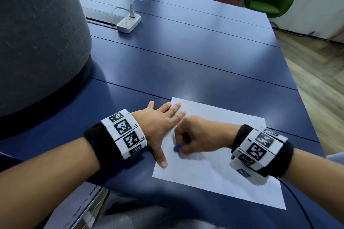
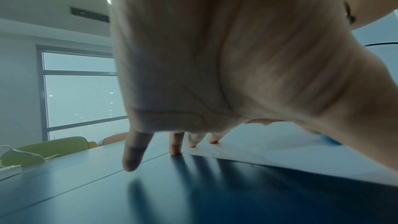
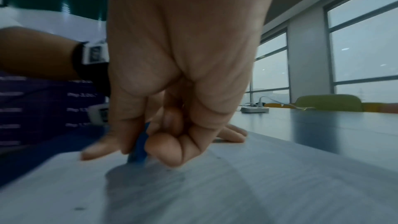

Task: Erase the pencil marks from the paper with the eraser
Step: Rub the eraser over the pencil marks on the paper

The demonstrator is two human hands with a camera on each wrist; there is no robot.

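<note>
The right hand (image 1: 193, 135) pinches the blue eraser (image 1: 176, 148) upright, its tip down on the paper (image 1: 223, 163) near the left edge, just beside the left hand (image 1: 158, 126), whose flat, spread fingers pin that edge to the tabletop (image 1: 186, 61)

Head cam looks down over the dark blue table (image 1: 186, 57); both wrist cams sit low, close behind fingers, sharing the white paper sheet (image 2: 280, 151) w/ head view.
</note>
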